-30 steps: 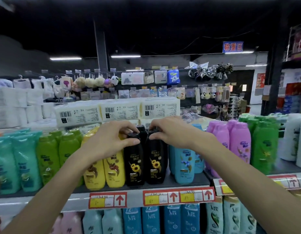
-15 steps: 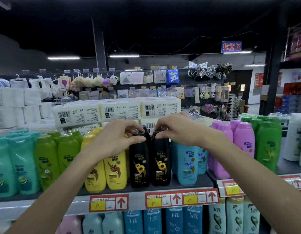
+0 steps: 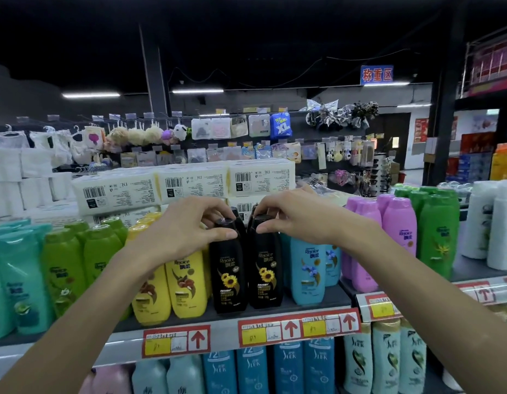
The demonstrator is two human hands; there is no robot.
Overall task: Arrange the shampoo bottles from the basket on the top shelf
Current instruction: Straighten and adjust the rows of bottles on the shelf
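Observation:
Two black shampoo bottles with sunflower labels stand upright side by side at the front of the top shelf (image 3: 326, 304). My left hand (image 3: 187, 231) pinches the cap of the left black bottle (image 3: 228, 274). My right hand (image 3: 295, 216) pinches the cap of the right black bottle (image 3: 265, 271). More black caps show just behind them. The basket is out of view.
Yellow bottles (image 3: 185, 282) stand left of the black ones, then green bottles (image 3: 64, 265) and teal ones (image 3: 16, 280). Blue bottles (image 3: 307, 268), pink bottles (image 3: 400, 228) and more green ones (image 3: 437, 234) stand to the right. White packs (image 3: 189, 182) lie behind. A lower shelf holds further bottles (image 3: 252, 371).
Both hands stay on the caps of the two black bottles. The bottles have shifted slightly forward and now stand straight next to each other.

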